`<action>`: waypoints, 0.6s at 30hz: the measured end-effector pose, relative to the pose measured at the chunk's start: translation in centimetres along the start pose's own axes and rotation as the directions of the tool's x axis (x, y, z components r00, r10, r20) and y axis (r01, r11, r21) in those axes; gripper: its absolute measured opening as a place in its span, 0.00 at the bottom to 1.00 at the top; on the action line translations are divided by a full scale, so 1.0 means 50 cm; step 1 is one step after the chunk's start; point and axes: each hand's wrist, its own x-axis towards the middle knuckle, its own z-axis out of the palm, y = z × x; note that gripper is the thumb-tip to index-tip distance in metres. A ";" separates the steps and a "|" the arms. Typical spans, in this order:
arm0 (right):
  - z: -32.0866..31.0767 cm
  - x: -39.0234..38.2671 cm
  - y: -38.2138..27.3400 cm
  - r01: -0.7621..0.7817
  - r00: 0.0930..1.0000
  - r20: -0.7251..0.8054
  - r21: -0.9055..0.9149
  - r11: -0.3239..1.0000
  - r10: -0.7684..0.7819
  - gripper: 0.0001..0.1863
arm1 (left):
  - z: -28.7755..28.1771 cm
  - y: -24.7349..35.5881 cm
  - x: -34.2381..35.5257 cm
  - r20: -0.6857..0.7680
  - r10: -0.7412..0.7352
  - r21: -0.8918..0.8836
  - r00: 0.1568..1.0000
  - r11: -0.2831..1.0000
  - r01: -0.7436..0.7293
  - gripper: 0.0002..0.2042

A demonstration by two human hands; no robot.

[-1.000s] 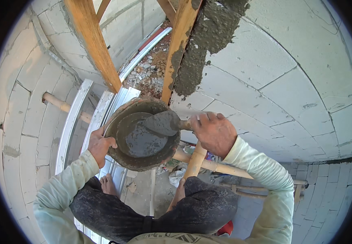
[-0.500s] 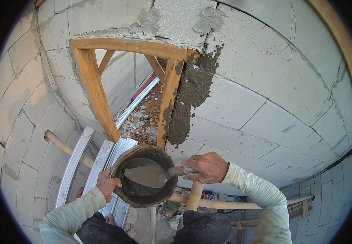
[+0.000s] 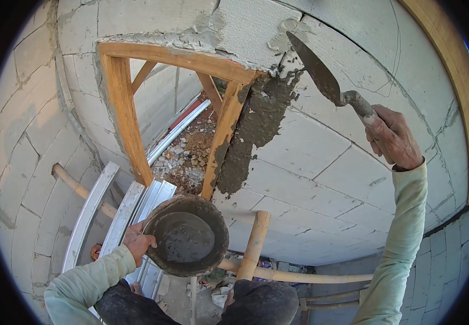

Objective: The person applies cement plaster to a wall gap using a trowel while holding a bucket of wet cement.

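Observation:
My left hand (image 3: 138, 244) grips the rim of a round, mortar-crusted bucket (image 3: 221, 230) at its left side. Wet grey mortar (image 3: 184, 238) lies in the bottom of the bucket. Raised at the right, my right hand (image 3: 394, 136) is wrapped round the handle of a pointed trowel (image 3: 318, 70). Its blade tilts up and left in front of the block wall (image 3: 337, 141), near the top of a rough patch of wet mortar (image 3: 261, 119). That patch runs down the wall along the right post of a wooden frame (image 3: 224, 135), and some is smeared on the post.
Pale metal channels (image 3: 91, 211) lean at the left beside the bucket. A bamboo pole (image 3: 254, 244) rises in front of the wall, and another bamboo pole (image 3: 299, 277) crosses low behind it. Rubble (image 3: 185, 154) lies beyond the frame's opening.
My right hand has lifted the trowel out of the bucket, up and right to the wall beside the top of the mortar patch. The bucket stays in my left hand, shifted slightly left.

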 end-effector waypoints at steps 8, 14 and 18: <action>0.255 -0.072 0.045 0.144 0.980 0.172 -0.265 0.953 -0.100 0.19 | -0.020 0.070 0.066 0.237 -0.619 -0.838 0.749 0.260 0.480 0.32; 0.527 -0.133 -0.016 0.538 0.838 0.390 -0.467 0.702 -0.383 0.20 | -0.035 0.069 0.060 0.192 -0.648 -0.882 0.737 0.215 0.419 0.27; 0.689 -0.188 -0.034 0.653 0.746 0.474 -0.388 0.650 -0.467 0.17 | -0.030 0.077 0.049 0.217 -0.673 -0.868 0.707 0.199 0.456 0.28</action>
